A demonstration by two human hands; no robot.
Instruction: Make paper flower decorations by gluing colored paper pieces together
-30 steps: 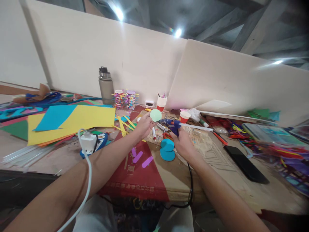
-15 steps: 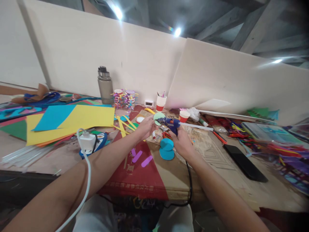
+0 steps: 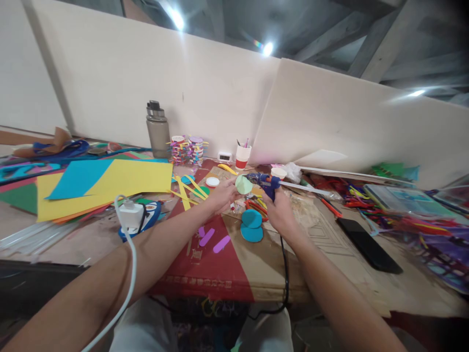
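My left hand (image 3: 223,196) pinches a pale green foam disc (image 3: 244,185) by its left edge and holds it up above the table. In my right hand (image 3: 280,210) is a blue hot glue gun (image 3: 266,182), with a long clear glue stick (image 3: 302,187) sticking out of its back. The gun's nozzle lies close behind the disc's upper right edge; whether they touch I cannot tell. Below the hands, two overlapping blue discs (image 3: 252,230) rest on the cardboard. Purple strips (image 3: 221,244) lie nearer to me, and red-handled pliers (image 3: 256,208) lie beneath the glue gun.
A grey bottle (image 3: 158,129), two cups covered in coloured strips (image 3: 196,150) and a pen cup (image 3: 243,157) stand along the back. Coloured sheets (image 3: 110,188) and a white plug (image 3: 132,214) are at left. At right lie a black phone (image 3: 368,244) and an orange cutter (image 3: 331,207).
The glue gun has moved right and up, from over the disc to its upper right edge. The green disc has tilted and now shows more of its face.
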